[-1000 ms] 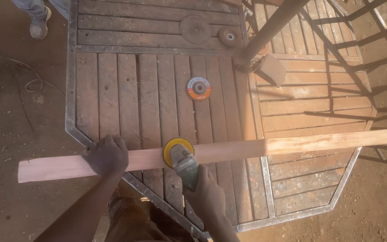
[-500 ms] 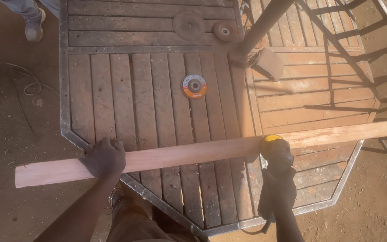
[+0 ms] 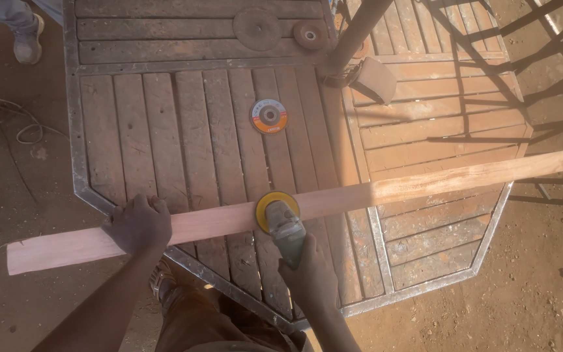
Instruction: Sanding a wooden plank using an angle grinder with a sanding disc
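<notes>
A long pale wooden plank [image 3: 425,186] lies across a slatted wooden table with a metal frame [image 3: 76,163], its ends overhanging both sides. My left hand [image 3: 138,225] presses down on the plank near its left end. My right hand [image 3: 307,270] grips the body of an angle grinder [image 3: 285,225], whose yellow sanding disc [image 3: 275,207] rests on the plank near its middle.
A loose orange-and-grey flap disc [image 3: 268,116] lies on the slats. Two worn discs [image 3: 257,27] sit at the table's far end beside a metal post [image 3: 360,32] and a tan block [image 3: 374,78]. Another person's shoe [image 3: 28,40] stands on the dirt at top left; a wire [image 3: 27,130] trails there.
The grinder and my right hand have slid back left along the plank, from its right part to near the middle. My left hand has stayed on the plank.
</notes>
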